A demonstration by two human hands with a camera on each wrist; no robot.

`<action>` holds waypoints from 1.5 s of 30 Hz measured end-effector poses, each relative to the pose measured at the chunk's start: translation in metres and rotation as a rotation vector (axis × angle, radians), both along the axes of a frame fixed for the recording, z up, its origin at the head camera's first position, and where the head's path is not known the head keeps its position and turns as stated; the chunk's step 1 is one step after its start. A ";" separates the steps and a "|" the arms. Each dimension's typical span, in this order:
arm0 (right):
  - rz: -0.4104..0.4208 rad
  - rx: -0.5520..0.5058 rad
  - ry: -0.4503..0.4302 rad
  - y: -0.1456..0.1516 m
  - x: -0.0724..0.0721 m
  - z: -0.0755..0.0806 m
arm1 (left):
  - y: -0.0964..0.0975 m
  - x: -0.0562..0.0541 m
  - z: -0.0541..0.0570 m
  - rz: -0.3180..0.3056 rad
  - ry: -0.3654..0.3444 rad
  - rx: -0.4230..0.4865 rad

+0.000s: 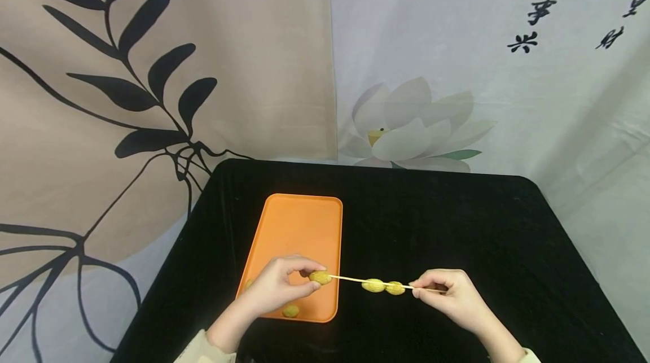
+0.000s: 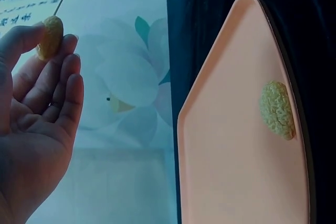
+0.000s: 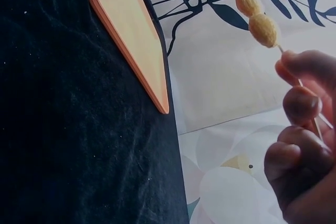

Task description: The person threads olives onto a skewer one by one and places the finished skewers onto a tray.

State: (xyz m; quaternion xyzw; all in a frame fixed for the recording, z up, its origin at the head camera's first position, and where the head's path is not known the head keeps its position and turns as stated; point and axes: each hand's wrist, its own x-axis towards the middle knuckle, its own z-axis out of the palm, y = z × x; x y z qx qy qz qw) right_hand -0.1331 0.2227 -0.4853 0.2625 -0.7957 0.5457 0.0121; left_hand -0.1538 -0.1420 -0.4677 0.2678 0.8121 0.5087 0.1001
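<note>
My left hand (image 1: 276, 284) pinches a wrinkled yellow-green oval fruit (image 1: 320, 278) between thumb and fingers, over the right side of an orange tray (image 1: 304, 227). The thin skewer (image 1: 347, 279) meets this fruit at its right end; how deep it goes cannot be seen. Two similar fruits, one (image 1: 373, 285) beside the other (image 1: 395, 288), sit threaded on the skewer close to my right hand (image 1: 454, 298). That hand grips the skewer near its other end, fingers curled in the right wrist view. On the tray lies a loose fruit (image 1: 290, 311); another (image 1: 249, 283) is partly hidden behind my left hand.
A black cloth (image 1: 431, 222) covers the table under the tray. Behind the table hangs a printed curtain (image 1: 274, 58) with dark leaves, a pale lotus and black characters. The tray has a low raised rim (image 1: 341, 239).
</note>
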 end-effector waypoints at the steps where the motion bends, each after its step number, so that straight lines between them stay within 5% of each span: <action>1: 0.002 -0.003 0.004 -0.001 0.000 0.000 | 0.000 0.000 0.000 -0.001 0.003 -0.001; 23: -0.007 -0.009 -0.053 -0.008 -0.001 -0.009 | 0.011 -0.007 0.005 -0.020 0.017 -0.105; 45: -0.025 0.021 -0.147 -0.026 0.000 -0.014 | 0.025 -0.015 0.007 -0.150 0.171 -0.353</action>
